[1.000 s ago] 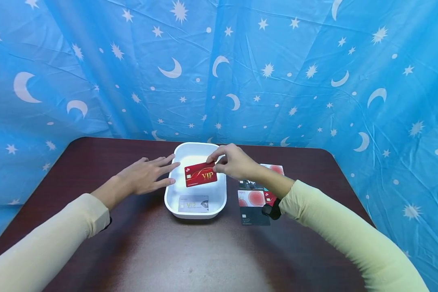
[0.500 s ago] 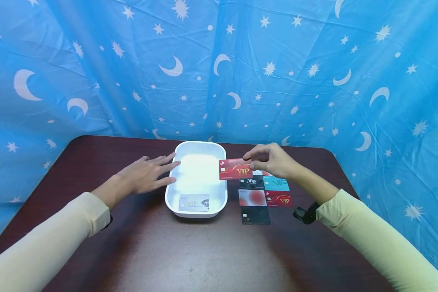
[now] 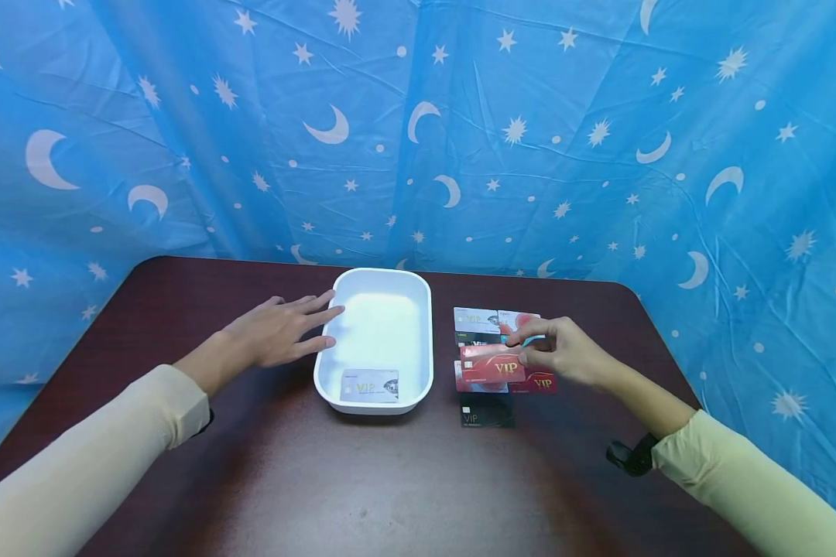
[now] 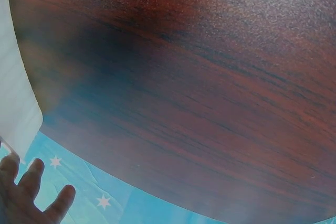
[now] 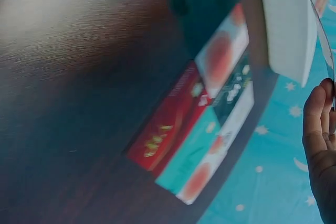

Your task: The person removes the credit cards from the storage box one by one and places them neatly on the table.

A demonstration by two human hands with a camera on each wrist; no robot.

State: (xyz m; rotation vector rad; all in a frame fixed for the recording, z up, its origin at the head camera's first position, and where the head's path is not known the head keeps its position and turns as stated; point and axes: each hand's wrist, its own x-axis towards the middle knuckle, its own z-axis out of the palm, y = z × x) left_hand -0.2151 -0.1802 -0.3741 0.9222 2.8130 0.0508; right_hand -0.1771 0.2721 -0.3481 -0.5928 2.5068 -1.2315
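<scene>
My right hand (image 3: 564, 352) pinches a red VIP card (image 3: 488, 365) by its right edge, thumb against fingers. It hovers over the laid-out cards, partly covering several of them; the right wrist view shows the held card (image 5: 324, 45) nearly edge-on. A white plastic tray (image 3: 372, 321) stands left of the cards. In its near end lies a silver VIP card (image 3: 369, 387). Fingers spread, my left hand (image 3: 275, 333) rests on the tray's left rim. Below the held card are a second red VIP card (image 3: 543, 384) and a black VIP card (image 3: 486, 411).
Behind the held card lie a white VIP card (image 3: 476, 319) and a pink-spotted card (image 3: 519, 319). A teal card (image 5: 191, 150) shows in the right wrist view. Under everything is a dark brown table (image 3: 362, 480), with a blue star-and-moon curtain (image 3: 418, 155) behind it.
My right hand has carried the red card from above the tray rightward and nearer, over the other cards. The left hand stays at the tray's rim.
</scene>
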